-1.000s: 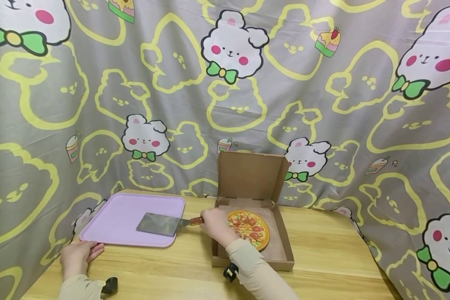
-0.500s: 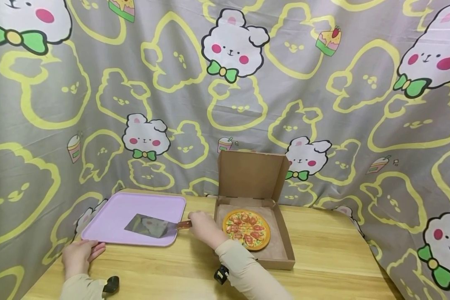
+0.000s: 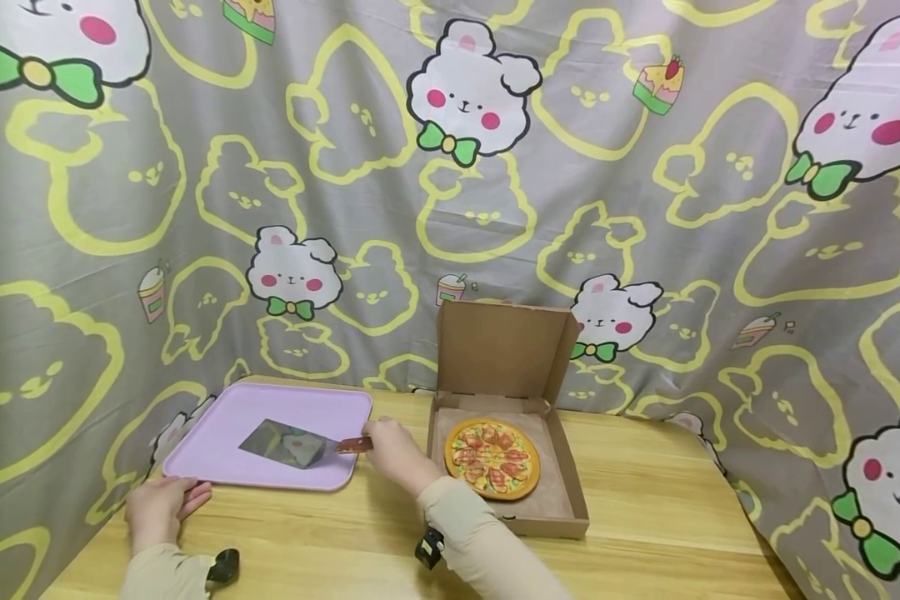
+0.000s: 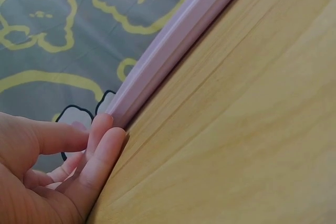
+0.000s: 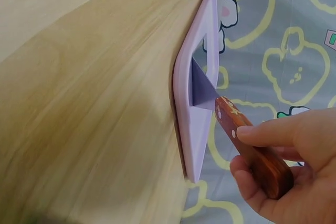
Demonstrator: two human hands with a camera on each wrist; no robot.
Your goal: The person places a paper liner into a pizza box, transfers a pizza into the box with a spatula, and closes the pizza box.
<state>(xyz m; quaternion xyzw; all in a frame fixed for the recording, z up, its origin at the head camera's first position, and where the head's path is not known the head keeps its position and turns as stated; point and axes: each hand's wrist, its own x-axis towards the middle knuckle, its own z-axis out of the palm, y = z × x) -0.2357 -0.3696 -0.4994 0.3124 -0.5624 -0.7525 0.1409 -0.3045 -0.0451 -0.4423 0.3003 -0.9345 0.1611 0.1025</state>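
Note:
My right hand (image 3: 395, 454) grips the brown wooden handle (image 5: 252, 153) of a metal spatula, thumb along its top. The spatula's wide, flat blade (image 3: 283, 442) is over the lilac tray (image 3: 225, 417) at the table's left; whether it lies flat on the tray is hard to tell. At the tray's near left corner, my left hand (image 3: 157, 507) holds the rim, as the left wrist view shows with thumb and fingers (image 4: 107, 148) close around the corner. A round pizza (image 3: 492, 458) with a golden crust lies on brown paper inside an open cardboard box (image 3: 581, 500), right of my right hand.
The box lid (image 3: 504, 348) stands upright at the back. Under everything is a light wooden table (image 3: 667, 500), and a grey curtain (image 3: 487, 208) with rabbit prints hangs behind and at both sides. Black wrist devices (image 3: 429, 547) sit on both sleeves.
My right hand has moved left, away from the box, carrying the spatula; its blade is farther in over the tray. More of the pizza shows. The left hand stays at the tray corner.

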